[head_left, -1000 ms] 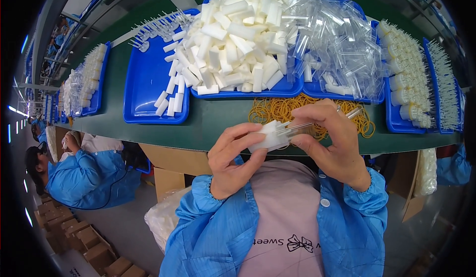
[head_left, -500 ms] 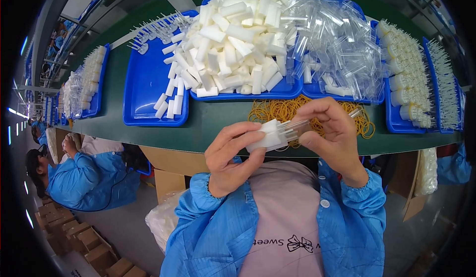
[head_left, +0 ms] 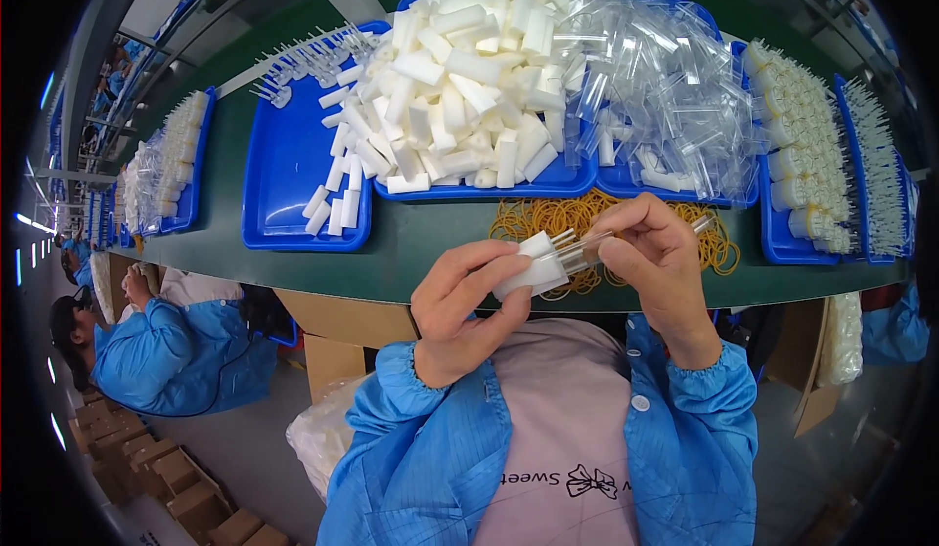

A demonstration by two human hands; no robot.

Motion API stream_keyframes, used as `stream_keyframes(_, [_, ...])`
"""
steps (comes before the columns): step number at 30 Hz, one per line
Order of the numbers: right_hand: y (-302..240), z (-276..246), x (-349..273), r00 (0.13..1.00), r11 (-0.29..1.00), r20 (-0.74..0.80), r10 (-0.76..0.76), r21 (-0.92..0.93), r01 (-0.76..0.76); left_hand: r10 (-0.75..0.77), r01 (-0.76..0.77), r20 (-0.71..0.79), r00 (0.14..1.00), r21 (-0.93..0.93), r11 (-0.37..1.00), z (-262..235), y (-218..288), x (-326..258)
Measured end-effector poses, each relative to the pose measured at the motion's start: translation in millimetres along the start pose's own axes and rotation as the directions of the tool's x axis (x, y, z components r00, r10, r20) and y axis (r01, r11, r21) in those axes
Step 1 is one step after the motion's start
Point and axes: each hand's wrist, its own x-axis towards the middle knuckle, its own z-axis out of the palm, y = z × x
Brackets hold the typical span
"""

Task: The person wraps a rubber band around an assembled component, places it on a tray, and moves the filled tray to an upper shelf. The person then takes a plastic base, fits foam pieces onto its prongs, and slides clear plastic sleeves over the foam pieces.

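Observation:
My left hand (head_left: 465, 297) is closed around a bundle of white foam pieces (head_left: 533, 270), held tilted above the near edge of the bench. Thin clear rods (head_left: 565, 240) stick out of the bundle toward my other hand. With thumb and fingers pinched, my right hand (head_left: 657, 262) holds a clear plastic sleeve (head_left: 592, 245) next to the rods. Its glassy surface makes the sleeve's outline hard to make out. A loose heap of yellow rubber bands (head_left: 536, 218) lies on the bench just beyond both hands.
A blue tray (head_left: 303, 218) heaped with white foam blocks (head_left: 445, 87) stands ahead. Clear plastic sleeves (head_left: 665, 87) pile up beside it. Banded white bundles (head_left: 807, 170) fill a tray at right. A co-worker in blue (head_left: 186, 355) sits at left, near a cardboard box (head_left: 342, 316).
My right thumb and fingers have closed in a tighter pinch on the sleeve. My left hand and the foam bundle have shifted slightly right.

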Motion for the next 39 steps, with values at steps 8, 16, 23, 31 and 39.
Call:
stream_keyframes(8, [9.3,-2.3,0.1,0.988,0.978,-0.075,0.135,0.168,-0.121,-0.053,0.053,0.039,0.998,0.005,0.999,1.6,4.5,5.7])
stream_keyframes(16, [13.7,-2.4,-4.5,0.972,0.946,-0.037,-0.234,-0.24,0.218,-0.245,0.255,0.118,0.962,-0.079,0.964,3.0,0.3,5.3])
stream_keyframes(23, [10.1,-1.6,-3.3,0.991,0.983,-0.041,0.128,0.137,-0.121,0.046,-0.048,0.018,0.999,0.127,0.991,7.1,-1.9,-2.1])
stream_keyframes(31, [7.9,-13.7,-4.3,0.992,0.983,-0.103,0.077,0.172,-0.059,-0.489,0.453,0.199,0.849,-0.751,0.481,9.3,-17.5,-12.1])
stream_keyframes(39, [1.5,-18.6,-4.4,0.985,0.959,-0.056,-0.166,-0.24,0.148,-0.502,0.533,0.254,0.826,-0.64,0.553,10.8,-15.0,-14.6])
